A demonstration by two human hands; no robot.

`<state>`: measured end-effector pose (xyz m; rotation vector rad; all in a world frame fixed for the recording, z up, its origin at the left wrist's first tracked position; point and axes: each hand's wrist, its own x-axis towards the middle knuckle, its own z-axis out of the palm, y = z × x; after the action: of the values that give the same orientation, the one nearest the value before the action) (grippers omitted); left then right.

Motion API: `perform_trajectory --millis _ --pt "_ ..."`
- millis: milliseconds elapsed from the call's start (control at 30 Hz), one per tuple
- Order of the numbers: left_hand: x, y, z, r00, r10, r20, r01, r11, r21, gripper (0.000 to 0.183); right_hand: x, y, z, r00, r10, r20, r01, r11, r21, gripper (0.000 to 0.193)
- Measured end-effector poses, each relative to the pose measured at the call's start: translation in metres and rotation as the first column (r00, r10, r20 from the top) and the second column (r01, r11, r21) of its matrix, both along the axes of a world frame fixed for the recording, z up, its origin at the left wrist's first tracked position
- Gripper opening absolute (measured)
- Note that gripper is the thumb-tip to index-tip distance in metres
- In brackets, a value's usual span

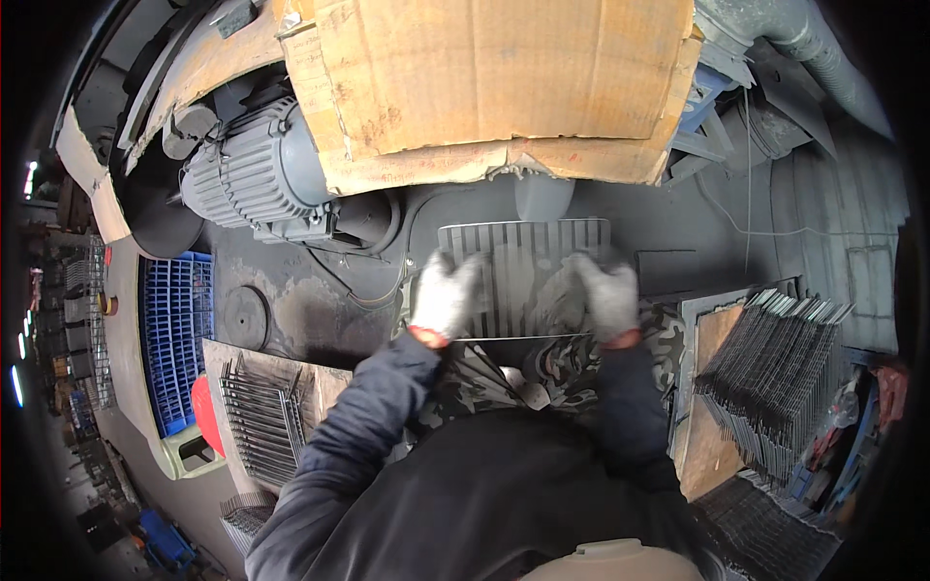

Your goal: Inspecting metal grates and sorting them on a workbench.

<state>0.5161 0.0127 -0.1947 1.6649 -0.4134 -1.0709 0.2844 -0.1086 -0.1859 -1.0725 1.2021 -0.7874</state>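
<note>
While a row of dark wire racks (260, 416) lies on a board (329, 387) at the left, the left gloved hand (446, 298) has its grip closed around the left end of a metal grid (523, 281). That grid is in front of the body, over the lap, its long axis running left to right and its bars pointing away from the person. Beyond it, a cardboard sheet (494, 77) carries faint reddish and dark marks, too small to read. The right gloved hand (612, 298), slightly blurred, grasps the grid's right end. Farther right stands a slanting stack of similar racks (775, 373).
</note>
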Motion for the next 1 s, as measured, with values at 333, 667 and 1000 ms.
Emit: perform_trajectory --millis 333,667,1000 --pt "-0.046 -0.042 -0.019 0.970 -0.233 0.063 0.234 0.972 -0.016 0.050 -0.063 -0.010 0.021 0.986 -0.159 -0.044 0.163 0.979 0.125 0.023" --pt "0.049 0.025 0.001 0.980 0.061 -0.187 -0.053 0.998 0.043 0.019 0.024 -0.002 -0.022 0.989 0.144 -0.026 -0.142 0.989 0.045 0.027" --pt "-0.007 -0.038 0.009 0.936 -0.263 -0.232 0.246 0.964 -0.098 0.032 -0.053 0.004 0.037 0.998 0.014 0.068 -0.027 0.981 0.191 0.026"
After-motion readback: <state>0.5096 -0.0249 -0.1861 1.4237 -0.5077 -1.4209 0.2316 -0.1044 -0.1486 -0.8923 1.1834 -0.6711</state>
